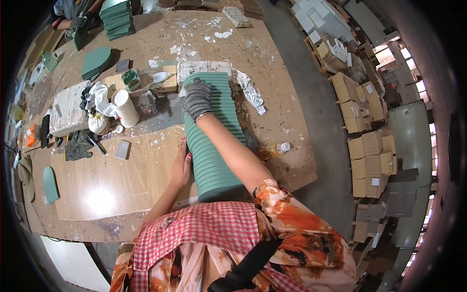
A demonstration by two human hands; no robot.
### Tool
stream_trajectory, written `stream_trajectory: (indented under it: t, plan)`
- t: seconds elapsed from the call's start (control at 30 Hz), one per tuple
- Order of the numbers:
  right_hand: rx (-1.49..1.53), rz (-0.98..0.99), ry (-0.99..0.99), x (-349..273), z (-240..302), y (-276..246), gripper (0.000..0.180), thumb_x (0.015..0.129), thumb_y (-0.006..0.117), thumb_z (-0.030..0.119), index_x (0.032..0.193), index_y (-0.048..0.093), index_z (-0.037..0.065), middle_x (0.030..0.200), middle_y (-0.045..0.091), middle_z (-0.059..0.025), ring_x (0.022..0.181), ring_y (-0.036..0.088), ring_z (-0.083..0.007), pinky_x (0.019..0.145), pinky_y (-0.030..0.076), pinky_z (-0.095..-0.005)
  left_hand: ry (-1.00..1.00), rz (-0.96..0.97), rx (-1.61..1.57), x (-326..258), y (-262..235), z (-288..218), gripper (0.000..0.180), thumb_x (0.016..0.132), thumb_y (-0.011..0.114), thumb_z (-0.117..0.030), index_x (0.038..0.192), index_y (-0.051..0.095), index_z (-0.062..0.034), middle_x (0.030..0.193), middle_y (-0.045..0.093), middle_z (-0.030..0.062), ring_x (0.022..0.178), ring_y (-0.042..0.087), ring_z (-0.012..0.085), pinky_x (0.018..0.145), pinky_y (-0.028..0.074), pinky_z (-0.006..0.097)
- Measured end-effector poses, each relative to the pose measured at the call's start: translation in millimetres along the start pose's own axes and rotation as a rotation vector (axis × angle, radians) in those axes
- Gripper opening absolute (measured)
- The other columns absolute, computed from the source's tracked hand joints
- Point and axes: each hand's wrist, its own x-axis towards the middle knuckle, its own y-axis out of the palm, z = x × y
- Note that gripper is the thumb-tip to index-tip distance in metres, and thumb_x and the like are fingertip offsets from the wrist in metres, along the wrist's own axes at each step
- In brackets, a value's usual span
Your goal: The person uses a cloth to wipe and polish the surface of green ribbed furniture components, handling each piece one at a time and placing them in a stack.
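Observation:
A long row of green round-ended boards, packed face to face, runs away from me across the table. My left hand is bare. Its fingers are stretched out and lie against the row's left side. My right hand, in a grey striped knit glove, presses on the row near its far end, toward the left edge. Its fingers are curled down; a pale bit shows by them, but what they hold is hidden. Beyond the row, a white paint-marked block touches or nearly touches its far end.
Left of the row stand a white cup, a crumpled white cloth and a grey sanding pad. A clear bottle lies at the right. Another person's gloved hand is by stacked green boards at the far left.

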Motion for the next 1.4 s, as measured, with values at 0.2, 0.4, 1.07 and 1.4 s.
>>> stream_trajectory:
  t: [0.2, 0.4, 1.07, 1.4]
  plan:
    - [0.016, -0.185, 0.177, 13.1, -79.3, 27.3, 0.049, 0.073, 0.072, 0.041, 0.109, 0.069, 0.009, 0.105, 0.067, -0.0194, 0.103, 0.062, -0.0308, 0.093, 0.049, -0.0396, 0.0, 0.001, -0.011, -0.5, -0.8, 0.7, 0.056, 0.102, 0.035, -0.02, 0.151, 0.021, 0.0021, 0.155, 0.026, 0.0244, 0.145, 0.022, 0.0375, 0.119, 0.017, 0.04]
    - [0.252, -0.374, 0.408, -8.5, -141.5, 26.2, 0.045, 0.068, 0.078, 0.04, 0.097, 0.073, 0.007, 0.097, 0.071, -0.0171, 0.086, 0.067, -0.0322, 0.084, 0.052, -0.039, 0.004, -0.009, -0.005, -2.9, -3.0, 2.5, 0.055, 0.102, 0.035, -0.02, 0.151, 0.022, 0.0016, 0.155, 0.026, 0.0241, 0.145, 0.022, 0.0376, 0.119, 0.017, 0.04]
    - [0.159, -0.161, 0.179, 1.3, -34.9, 14.2, 0.042, 0.075, 0.07, 0.042, 0.104, 0.07, 0.011, 0.117, 0.063, -0.0191, 0.105, 0.062, -0.0307, 0.092, 0.05, -0.0414, -0.023, -0.012, 0.009, 0.4, -2.9, 2.5, 0.055, 0.101, 0.035, -0.019, 0.151, 0.021, 0.0007, 0.155, 0.026, 0.0232, 0.145, 0.024, 0.0357, 0.119, 0.018, 0.039]
    - [0.381, -0.433, 0.37, -20.5, -138.5, 16.4, 0.045, 0.069, 0.081, 0.03, 0.1, 0.07, 0.0, 0.091, 0.069, -0.0205, 0.087, 0.065, -0.0328, 0.083, 0.052, -0.0403, 0.002, -0.016, 0.008, -2.0, -2.8, 6.6, 0.055, 0.102, 0.035, -0.021, 0.15, 0.022, 0.0022, 0.155, 0.025, 0.0237, 0.145, 0.022, 0.0363, 0.119, 0.018, 0.04]
